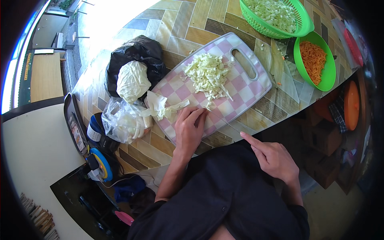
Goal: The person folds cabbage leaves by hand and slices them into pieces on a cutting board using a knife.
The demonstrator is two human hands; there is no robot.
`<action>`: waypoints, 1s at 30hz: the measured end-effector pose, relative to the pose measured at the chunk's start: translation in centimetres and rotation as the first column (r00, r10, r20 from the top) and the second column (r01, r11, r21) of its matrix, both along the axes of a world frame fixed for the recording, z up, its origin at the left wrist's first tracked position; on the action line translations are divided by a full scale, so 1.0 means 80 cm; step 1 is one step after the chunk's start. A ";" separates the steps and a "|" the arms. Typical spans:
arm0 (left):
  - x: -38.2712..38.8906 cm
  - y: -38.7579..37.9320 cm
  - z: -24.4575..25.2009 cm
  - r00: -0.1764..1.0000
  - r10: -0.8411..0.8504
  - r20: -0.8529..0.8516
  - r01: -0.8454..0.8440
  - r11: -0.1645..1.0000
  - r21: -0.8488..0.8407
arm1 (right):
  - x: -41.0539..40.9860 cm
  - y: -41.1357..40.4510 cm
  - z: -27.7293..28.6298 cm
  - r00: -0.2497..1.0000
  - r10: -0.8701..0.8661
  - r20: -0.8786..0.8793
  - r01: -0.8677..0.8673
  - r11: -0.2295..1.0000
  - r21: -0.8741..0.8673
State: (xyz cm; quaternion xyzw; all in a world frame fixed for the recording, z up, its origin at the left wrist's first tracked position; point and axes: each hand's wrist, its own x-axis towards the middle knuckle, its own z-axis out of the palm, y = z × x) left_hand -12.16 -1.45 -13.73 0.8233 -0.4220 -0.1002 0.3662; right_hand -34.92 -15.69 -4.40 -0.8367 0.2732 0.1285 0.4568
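A knife with a thin blade is held in my right hand, its index finger stretched along the blade's back. The blade reaches over the near edge of a pink and white checkered cutting board, its tip by the fingertips of my left hand. Those fingers are bent and pressed on the board, on a small bit of cabbage mostly hidden beneath them. A heap of chopped cabbage lies mid-board. Pale cabbage leaf pieces rest at the board's left end, beside my left hand.
A whole cabbage sits against a black plastic bag; a clear bag of scraps lies nearer. At the upper right stand a green colander of shredded cabbage and a green bowl of shredded carrot.
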 end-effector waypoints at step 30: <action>-0.003 -0.002 -0.004 0.998 0.059 -0.032 -0.060 0.997 -0.040 | 0.011 0.014 -0.024 1.000 0.002 0.022 -0.001 0.999 -0.036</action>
